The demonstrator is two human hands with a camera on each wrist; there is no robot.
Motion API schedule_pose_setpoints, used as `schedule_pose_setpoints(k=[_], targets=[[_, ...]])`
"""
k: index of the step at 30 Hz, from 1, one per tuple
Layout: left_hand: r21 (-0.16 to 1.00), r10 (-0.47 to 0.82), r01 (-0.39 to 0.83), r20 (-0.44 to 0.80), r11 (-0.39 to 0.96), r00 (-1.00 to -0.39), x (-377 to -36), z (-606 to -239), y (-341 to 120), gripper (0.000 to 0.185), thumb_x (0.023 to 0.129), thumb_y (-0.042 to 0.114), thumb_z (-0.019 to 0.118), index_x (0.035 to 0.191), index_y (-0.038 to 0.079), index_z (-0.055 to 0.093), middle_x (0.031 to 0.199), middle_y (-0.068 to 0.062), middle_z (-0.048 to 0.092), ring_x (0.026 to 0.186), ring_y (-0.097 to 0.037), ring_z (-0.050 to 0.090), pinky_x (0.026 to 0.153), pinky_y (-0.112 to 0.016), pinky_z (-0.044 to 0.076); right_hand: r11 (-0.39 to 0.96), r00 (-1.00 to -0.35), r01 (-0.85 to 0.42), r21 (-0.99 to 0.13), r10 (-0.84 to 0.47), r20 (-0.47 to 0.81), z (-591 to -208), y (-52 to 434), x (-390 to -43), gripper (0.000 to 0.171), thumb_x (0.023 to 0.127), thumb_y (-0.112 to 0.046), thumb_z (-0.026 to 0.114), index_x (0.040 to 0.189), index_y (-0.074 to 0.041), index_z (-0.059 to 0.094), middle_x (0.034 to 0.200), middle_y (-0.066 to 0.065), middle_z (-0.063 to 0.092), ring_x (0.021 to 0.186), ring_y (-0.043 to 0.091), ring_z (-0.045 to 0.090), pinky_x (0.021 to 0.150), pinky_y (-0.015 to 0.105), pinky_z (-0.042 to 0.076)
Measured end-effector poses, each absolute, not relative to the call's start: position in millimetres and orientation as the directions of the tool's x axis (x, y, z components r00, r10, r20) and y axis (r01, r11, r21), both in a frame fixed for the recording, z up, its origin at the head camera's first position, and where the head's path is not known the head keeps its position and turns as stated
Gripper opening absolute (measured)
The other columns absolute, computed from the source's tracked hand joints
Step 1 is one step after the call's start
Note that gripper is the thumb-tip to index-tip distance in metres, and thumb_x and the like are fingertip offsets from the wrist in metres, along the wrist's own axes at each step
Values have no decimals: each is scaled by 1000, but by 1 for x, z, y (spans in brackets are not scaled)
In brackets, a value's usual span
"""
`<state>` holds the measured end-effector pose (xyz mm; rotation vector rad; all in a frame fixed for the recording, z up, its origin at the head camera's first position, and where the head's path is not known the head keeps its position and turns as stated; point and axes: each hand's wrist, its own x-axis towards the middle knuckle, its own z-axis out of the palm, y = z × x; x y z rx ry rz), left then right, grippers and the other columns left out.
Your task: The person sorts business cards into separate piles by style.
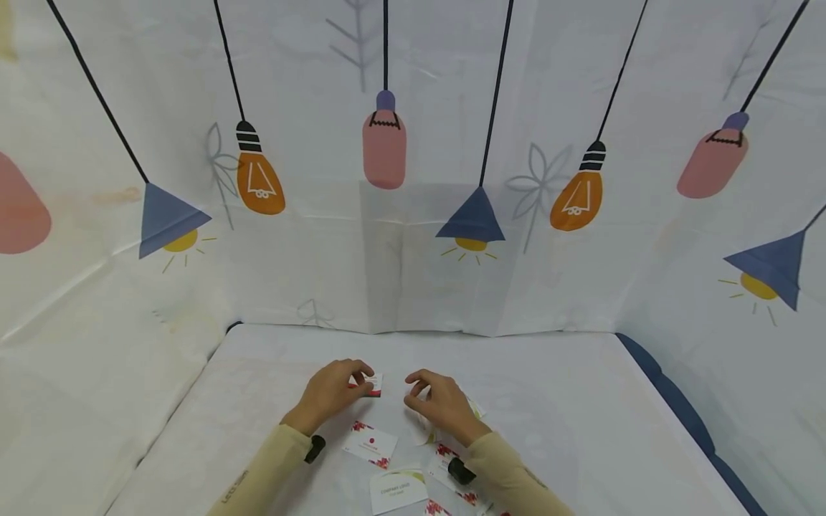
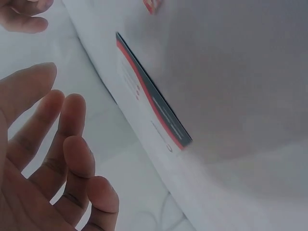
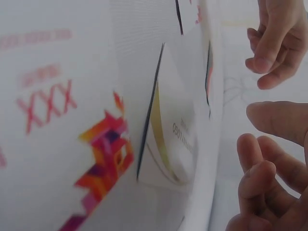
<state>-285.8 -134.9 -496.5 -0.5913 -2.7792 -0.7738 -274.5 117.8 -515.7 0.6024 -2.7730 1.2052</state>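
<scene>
My left hand [image 1: 332, 394] hovers over a white business card [image 1: 377, 381] with a red and dark band at the back of the group. In the left wrist view its loosely bent fingers [image 2: 72, 115] stand apart from that card [image 2: 144, 91] and hold nothing. Just to the right is my right hand [image 1: 445, 408], also holding nothing, its fingers relaxed above a card with a green curve. The right wrist view shows this green-curved logo card [image 3: 168, 134] lying flat, apart from the fingertips [image 3: 248, 144].
Nearer the front lie a card with red corner patterns [image 1: 371, 444], a "COMPANY LOGO" card [image 1: 399, 490] and several more patterned cards [image 1: 445, 473], partly under the right forearm. White sheeting [image 1: 426, 258] with printed lamps surrounds the white table [image 1: 548, 401]; dark blue shapes [image 1: 684, 416] edge its right side.
</scene>
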Motion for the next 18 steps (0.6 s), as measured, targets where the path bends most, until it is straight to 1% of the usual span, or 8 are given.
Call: schedule_pose_setpoints(k=[5, 10, 12, 14, 18], targets=[[434, 369, 477, 311, 764, -876, -284, -498, -124, 17, 88, 24, 80, 104, 19, 75, 82, 12, 66, 78, -14, 63, 67, -30, 49, 616, -917, -387, -686, -337, 215, -514, 129, -270, 28, 92, -24, 74, 119, -15, 71, 91, -12, 69, 63, 5, 54, 57, 27, 46], [420, 417, 533, 340, 735, -843, -278, -495, -110, 17, 89, 23, 79, 104, 17, 75, 84, 10, 67, 80, -17, 63, 67, -30, 49, 617, -913, -395, -681, -347, 215, -510, 142, -266, 28, 92, -22, 75, 119, -14, 70, 91, -11, 69, 60, 6, 53, 54, 27, 45], [426, 431, 543, 335, 724, -838, -275, -493, -105, 18, 89, 24, 79, 105, 16, 75, 84, 11, 66, 81, -18, 63, 68, -31, 49, 609, -908, -402, -683, -359, 214, -508, 148, -264, 29, 93, -23, 75, 120, -14, 70, 92, -10, 69, 59, 7, 53, 54, 27, 45], [429, 435, 538, 319, 726, -842, -273, -492, -100, 19, 90, 26, 78, 106, 17, 75, 84, 13, 66, 82, -16, 62, 69, -31, 49, 598, -903, -408, -689, -373, 211, -507, 153, -262, 29, 93, -23, 74, 120, -13, 70, 94, -9, 69, 59, 7, 53, 55, 26, 45], [428, 455, 555, 319, 713, -831, -268, -491, -90, 20, 91, 28, 77, 108, 18, 75, 86, 13, 65, 82, -14, 60, 68, -29, 47, 579, -899, -409, -705, -388, 203, -505, 165, -258, 29, 94, -23, 74, 121, -13, 69, 96, -8, 69, 63, 7, 54, 57, 26, 46]])
